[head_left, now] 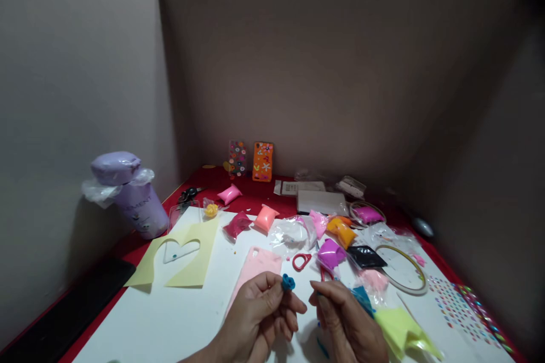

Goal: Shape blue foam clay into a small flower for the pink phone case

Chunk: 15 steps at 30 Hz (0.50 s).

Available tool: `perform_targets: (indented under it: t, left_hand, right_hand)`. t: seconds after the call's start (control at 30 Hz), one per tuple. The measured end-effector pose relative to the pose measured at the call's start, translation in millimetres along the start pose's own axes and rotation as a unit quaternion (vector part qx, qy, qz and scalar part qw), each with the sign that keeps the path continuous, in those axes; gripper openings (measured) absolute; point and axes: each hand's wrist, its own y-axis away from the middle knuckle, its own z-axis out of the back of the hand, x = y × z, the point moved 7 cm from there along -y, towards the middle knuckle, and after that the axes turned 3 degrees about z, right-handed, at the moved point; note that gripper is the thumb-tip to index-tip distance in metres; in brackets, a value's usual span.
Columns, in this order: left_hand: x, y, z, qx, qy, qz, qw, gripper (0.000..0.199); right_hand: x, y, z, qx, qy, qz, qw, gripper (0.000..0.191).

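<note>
Between the thumb and index finger of my left hand [266, 315] is a small blue clay rose [288, 282] with curled layers; the other fingers are loosely curled below it. My right hand [347, 317] is just to the right, its thumb and fingertips pinched together, with a trace of blue at the tips too small to identify. A pink phone case [258, 266] lies on the white board [140, 326] behind my left hand. Red-handled scissors [301, 262] lie beyond the hands. Bits of blue clay [322, 346] rest beneath my right hand.
Several clay packets surround the work area, including purple [331, 254], black [367, 257] and yellow [404, 332]. Tape rolls [402, 269] and gem stickers [464, 309] are at right. A lilac bottle [142, 207], heart-cut yellow paper [202, 264] and a black object [72, 312] are at left. Decorated cases [263, 161] stand behind.
</note>
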Motion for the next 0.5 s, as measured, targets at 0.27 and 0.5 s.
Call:
perform_targets:
  t: [0.27, 0.5]
  left_hand:
    - [0.4, 0.7, -4.5, 0.017, 0.003, 0.002, 1.000, 0.025]
    - [0.7, 1.6, -5.6, 0.006, 0.006, 0.013, 1.000, 0.027]
  right_hand:
    - [2.1, 0.4, -1.8, -0.004, -0.067, -0.058, 0.996, 0.016]
    - [-1.9, -0.6, -0.5, -0.011, -0.066, -0.052, 0.996, 0.016]
